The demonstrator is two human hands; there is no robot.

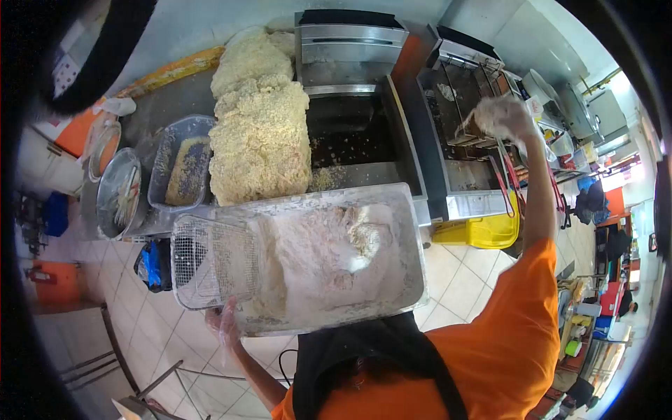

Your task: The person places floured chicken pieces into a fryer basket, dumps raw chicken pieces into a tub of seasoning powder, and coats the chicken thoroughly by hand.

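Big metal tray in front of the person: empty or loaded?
Loaded. Pale powder covers much of the inside of the metal tray, and a wire basket sits at its left end.

Work area, by count: one left hand [225, 322], one right hand [505, 119]. Over one large tray [416, 252], one wire basket [213, 262]. Beyond: two round bowls [106, 204], one rectangular tub [162, 157].

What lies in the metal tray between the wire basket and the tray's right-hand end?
A bed of pale powder, with a whiter patch, lies between the wire basket and that end, in the head view.
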